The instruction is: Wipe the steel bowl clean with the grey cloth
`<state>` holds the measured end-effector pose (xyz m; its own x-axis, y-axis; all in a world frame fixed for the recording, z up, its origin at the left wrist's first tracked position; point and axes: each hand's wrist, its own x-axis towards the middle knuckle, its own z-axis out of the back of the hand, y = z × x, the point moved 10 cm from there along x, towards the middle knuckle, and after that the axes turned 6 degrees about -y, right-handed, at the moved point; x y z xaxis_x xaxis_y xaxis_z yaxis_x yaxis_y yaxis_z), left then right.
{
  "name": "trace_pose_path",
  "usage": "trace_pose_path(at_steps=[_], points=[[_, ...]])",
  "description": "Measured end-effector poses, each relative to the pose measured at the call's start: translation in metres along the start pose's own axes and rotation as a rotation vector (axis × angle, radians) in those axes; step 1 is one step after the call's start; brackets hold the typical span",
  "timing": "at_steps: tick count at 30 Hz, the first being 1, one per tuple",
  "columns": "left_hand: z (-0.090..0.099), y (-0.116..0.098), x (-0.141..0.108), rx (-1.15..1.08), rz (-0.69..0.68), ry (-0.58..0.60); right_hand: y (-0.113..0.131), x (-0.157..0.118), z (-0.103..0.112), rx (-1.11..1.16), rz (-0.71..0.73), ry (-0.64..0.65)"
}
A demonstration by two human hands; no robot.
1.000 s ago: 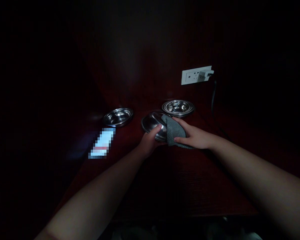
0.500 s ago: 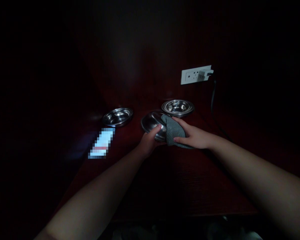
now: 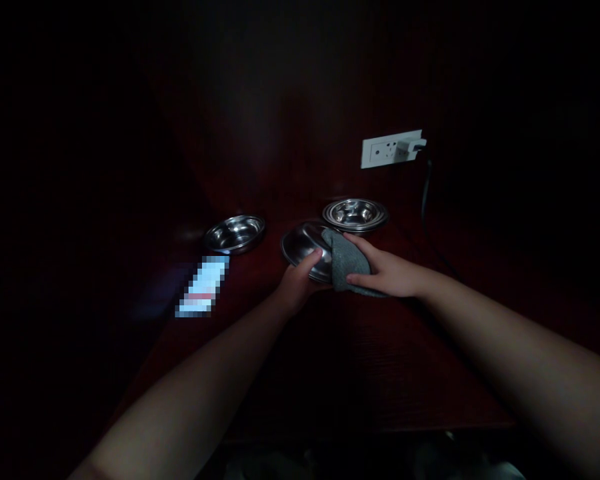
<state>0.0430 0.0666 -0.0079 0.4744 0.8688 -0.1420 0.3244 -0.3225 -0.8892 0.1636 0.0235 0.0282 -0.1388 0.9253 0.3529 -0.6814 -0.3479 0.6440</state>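
A shiny metal bowl [image 3: 301, 245] is held tilted above the dark red table, its rounded underside towards me. My left hand [image 3: 300, 282] grips its near edge, the thumb lying on the metal and the other fingers hidden beneath. Around the bowl's right side is a grey-green cloth [image 3: 349, 263], pinched against it by my right hand [image 3: 387, 270]. Just behind the held bowl, a stack of metal bowls [image 3: 355, 215] stands upright. Another metal bowl [image 3: 235, 233] sits on the left with its hollow side up.
A lit, pixelated phone-like rectangle [image 3: 203, 287] lies in front of the left bowl. On the back wall is a white socket plate [image 3: 391, 149] with a plug in it. From there a dark cable [image 3: 425, 193] runs down to the table [image 3: 380, 373].
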Motion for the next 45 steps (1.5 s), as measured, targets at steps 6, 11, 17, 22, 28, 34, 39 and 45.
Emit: trace_pose_path(at_steps=[6, 11, 17, 22, 28, 34, 39, 45], points=[[-0.0002, -0.0002, -0.0004, 0.015, -0.002, -0.001, -0.0013, 0.0, -0.0008, 0.013, -0.02, 0.01], [0.0013, -0.0003, 0.0005, 0.015, -0.007, -0.008, -0.0002, 0.0001, -0.0009, 0.022, -0.001, 0.007], [-0.0005, -0.0003, -0.0001, 0.011, -0.008, 0.007, -0.0027, 0.0002, -0.0013, 0.016, -0.028, 0.01], [0.0004, 0.0004, -0.0002, 0.007, -0.004, -0.002, -0.0009, 0.0001, -0.0012, 0.007, -0.012, 0.01], [-0.0002, 0.0009, 0.0013, 0.01, -0.013, 0.018, -0.0036, 0.0002, -0.0009, 0.009, -0.018, 0.002], [-0.0009, 0.0001, 0.0003, 0.017, -0.016, 0.015, -0.0039, 0.0003, -0.0017, 0.01, -0.031, 0.016], [-0.0004, 0.001, 0.0012, 0.019, -0.012, 0.026, -0.0033, 0.0002, -0.0013, 0.018, -0.03, 0.011], [-0.0002, 0.0007, 0.0014, 0.023, -0.014, 0.021, -0.0036, 0.0002, -0.0013, 0.008, -0.025, 0.01]])
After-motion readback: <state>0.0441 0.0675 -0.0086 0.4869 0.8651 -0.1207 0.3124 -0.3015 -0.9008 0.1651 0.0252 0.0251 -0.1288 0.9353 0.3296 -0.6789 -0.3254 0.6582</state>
